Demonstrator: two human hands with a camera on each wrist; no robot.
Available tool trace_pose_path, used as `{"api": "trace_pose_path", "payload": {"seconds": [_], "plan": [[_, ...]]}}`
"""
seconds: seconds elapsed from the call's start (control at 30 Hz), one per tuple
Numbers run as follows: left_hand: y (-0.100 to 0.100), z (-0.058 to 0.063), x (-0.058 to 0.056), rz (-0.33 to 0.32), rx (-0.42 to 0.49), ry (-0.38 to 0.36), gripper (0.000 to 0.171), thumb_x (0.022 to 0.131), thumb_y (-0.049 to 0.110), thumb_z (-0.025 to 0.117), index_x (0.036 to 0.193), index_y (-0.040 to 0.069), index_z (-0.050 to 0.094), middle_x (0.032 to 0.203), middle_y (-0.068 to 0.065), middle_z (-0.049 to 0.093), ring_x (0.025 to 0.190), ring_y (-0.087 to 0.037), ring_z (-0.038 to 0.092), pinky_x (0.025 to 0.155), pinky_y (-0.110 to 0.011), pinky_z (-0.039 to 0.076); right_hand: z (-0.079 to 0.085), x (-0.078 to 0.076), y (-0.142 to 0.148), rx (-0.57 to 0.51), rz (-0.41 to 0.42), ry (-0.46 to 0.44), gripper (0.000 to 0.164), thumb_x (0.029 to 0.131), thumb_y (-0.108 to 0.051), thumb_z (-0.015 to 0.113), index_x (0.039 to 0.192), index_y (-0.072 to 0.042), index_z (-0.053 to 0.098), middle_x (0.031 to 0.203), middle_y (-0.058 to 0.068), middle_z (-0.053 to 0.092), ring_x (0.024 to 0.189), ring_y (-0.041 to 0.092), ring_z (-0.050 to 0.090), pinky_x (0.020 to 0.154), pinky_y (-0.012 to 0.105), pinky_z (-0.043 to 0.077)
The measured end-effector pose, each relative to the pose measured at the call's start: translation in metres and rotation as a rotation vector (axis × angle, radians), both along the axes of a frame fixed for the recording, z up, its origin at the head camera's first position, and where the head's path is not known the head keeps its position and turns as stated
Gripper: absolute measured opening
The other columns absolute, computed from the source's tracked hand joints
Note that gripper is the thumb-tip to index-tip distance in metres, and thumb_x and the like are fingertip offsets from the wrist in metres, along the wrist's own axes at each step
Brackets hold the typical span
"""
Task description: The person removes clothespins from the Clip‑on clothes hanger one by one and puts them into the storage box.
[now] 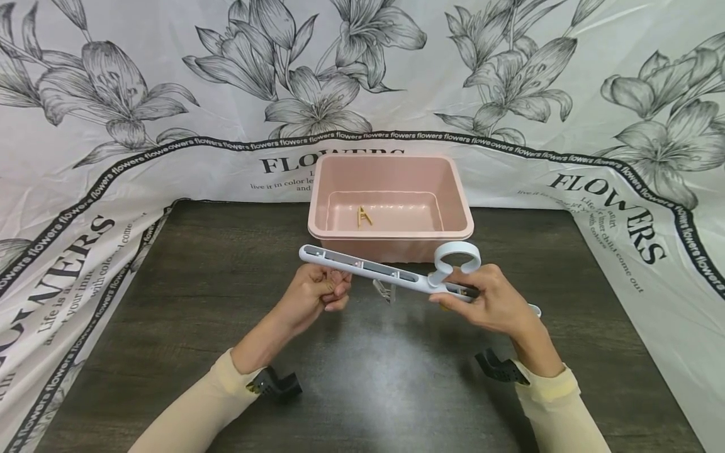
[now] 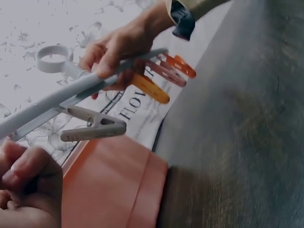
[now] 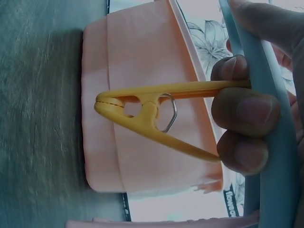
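A pale blue-grey plastic clip hanger (image 1: 368, 269) with a ring-like hook (image 1: 457, 251) is held up above the table, tilted down to the right. My right hand (image 1: 491, 299) grips its bar near the hook, fingertips against a yellow clothespin (image 3: 135, 111) that hangs from it. A grey clothespin (image 2: 95, 124) hangs nearer the bar's middle; pink (image 2: 166, 72) and orange (image 2: 181, 66) clothespins hang beyond my right hand. My left hand (image 1: 317, 289) is under the bar's left end, its fingers curled in close; I cannot tell whether they pinch something.
A pink plastic basin (image 1: 391, 246) stands behind the hanger on the dark wood-grain table (image 1: 226, 251). A small yellow clothespin (image 1: 364, 217) lies inside it. White flower-printed cloth (image 1: 226, 170) borders the table at the back and both sides.
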State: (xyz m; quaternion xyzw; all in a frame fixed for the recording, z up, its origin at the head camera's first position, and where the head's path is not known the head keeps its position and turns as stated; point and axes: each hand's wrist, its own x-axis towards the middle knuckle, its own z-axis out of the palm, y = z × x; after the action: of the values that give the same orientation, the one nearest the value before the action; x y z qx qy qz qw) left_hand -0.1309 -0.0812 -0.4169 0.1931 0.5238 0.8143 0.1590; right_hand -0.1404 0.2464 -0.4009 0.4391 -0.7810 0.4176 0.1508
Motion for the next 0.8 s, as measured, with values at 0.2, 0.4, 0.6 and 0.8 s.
{"api": "trace_pose_path", "payload": {"seconds": [0.2,0.4,0.6,0.8], "plan": [[0.009,-0.003,0.005,0.171,-0.03,0.037,0.019,0.105,-0.005,0.041,0.091,0.0,0.053,0.074,0.0,0.047,0.056,-0.007,0.039,0.054,-0.023,0.031,0.0,0.002,-0.003,0.015,-0.006,-0.048,0.014,0.087,-0.02,0.084,0.097,-0.02,0.074,0.064,-0.014,0.063,0.054,-0.003,0.053,0.055,0.013,0.043],[0.018,-0.004,0.006,0.205,0.041,0.055,0.024,0.105,-0.006,0.041,0.087,0.005,0.051,0.075,-0.001,0.045,0.06,-0.008,0.039,0.055,-0.025,0.03,0.0,0.002,-0.002,-0.011,0.006,-0.041,0.013,0.092,-0.03,0.079,0.094,-0.018,0.074,0.064,-0.013,0.066,0.053,-0.004,0.056,0.052,0.012,0.043],[0.019,-0.001,0.004,0.11,0.137,0.009,0.033,0.104,-0.007,0.04,0.076,0.009,0.048,0.075,0.0,0.044,0.064,-0.009,0.039,0.057,-0.021,0.03,0.004,0.001,0.0,-0.021,0.007,0.007,0.017,0.094,-0.035,0.076,0.092,-0.018,0.073,0.064,-0.014,0.063,0.053,-0.006,0.046,0.051,0.011,0.038],[0.023,0.0,0.004,0.132,0.192,0.061,0.033,0.104,-0.005,0.045,0.076,0.011,0.052,0.077,0.001,0.049,0.068,-0.009,0.043,0.058,-0.022,0.031,0.007,0.001,0.001,0.006,-0.012,-0.032,0.011,0.091,-0.028,0.08,0.09,-0.02,0.072,0.065,-0.015,0.062,0.057,-0.005,0.047,0.054,0.013,0.039]]}}
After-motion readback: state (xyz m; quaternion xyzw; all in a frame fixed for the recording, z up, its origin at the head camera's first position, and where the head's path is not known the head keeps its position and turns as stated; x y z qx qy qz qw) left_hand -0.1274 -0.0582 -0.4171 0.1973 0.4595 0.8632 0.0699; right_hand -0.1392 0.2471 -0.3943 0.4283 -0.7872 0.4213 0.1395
